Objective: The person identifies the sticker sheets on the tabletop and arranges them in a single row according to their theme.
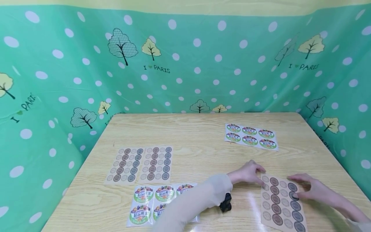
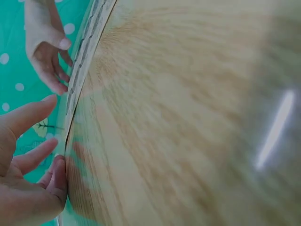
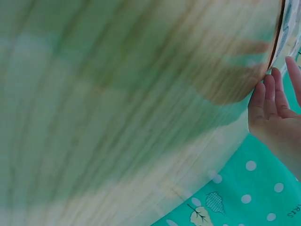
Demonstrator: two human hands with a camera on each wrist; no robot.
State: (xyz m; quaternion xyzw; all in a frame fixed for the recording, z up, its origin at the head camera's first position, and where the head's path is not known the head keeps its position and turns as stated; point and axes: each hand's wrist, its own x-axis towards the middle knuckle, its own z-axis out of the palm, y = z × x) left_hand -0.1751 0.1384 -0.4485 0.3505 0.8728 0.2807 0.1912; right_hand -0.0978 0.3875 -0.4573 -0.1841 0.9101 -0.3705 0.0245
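Observation:
A kraft-brown sheet of round stickers (image 1: 281, 201) lies at the right front of the table, with columns of pale, brown and dark grey circles. My left hand (image 1: 250, 172) is at its upper left corner, fingertips right at the edge. On the opposite side, my right hand (image 1: 314, 190) reaches in from the right, thumb and fingers spread over the sheet's right edge. In the left wrist view the sheet (image 2: 89, 44) shows nearly edge-on, between the left hand (image 2: 33, 179) and the right hand (image 2: 44, 52). The right wrist view shows the right hand (image 3: 277, 103) with fingertips against the tabletop.
Two similar brown sticker sheets (image 1: 124, 164) lie side by side at left. Glossy fruit-label sheets (image 1: 153, 199) sit at the front, partly under the left sleeve (image 1: 197, 199); another fruit-label sheet (image 1: 251, 137) lies at the back right. Green dotted cloth (image 1: 185, 87) surrounds the wooden table (image 1: 200, 154).

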